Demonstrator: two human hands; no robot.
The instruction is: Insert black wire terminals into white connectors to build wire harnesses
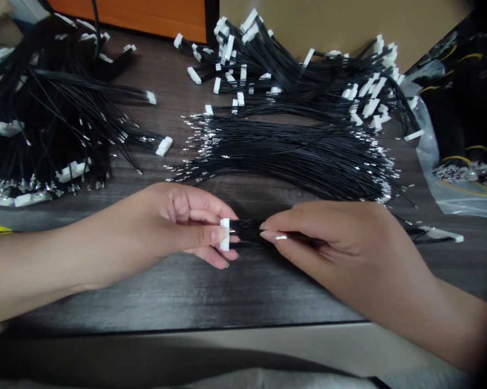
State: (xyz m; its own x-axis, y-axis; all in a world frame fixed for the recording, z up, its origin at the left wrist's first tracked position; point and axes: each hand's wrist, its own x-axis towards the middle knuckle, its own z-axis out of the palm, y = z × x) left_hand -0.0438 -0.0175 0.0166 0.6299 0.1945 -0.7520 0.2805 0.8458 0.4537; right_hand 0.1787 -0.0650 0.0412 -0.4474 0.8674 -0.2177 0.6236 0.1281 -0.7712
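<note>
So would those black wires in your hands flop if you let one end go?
Probably floppy: the wires are thin, like the curving pile behind. Likely light: the left hand holds the connector with fingertips alone. The right hand merely pinches them.

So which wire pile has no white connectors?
The middle pile, just behind the right hand: only bare metal terminals at its ends. The back pile and left pile carry white connectors, like the connector in the left hand.
</note>
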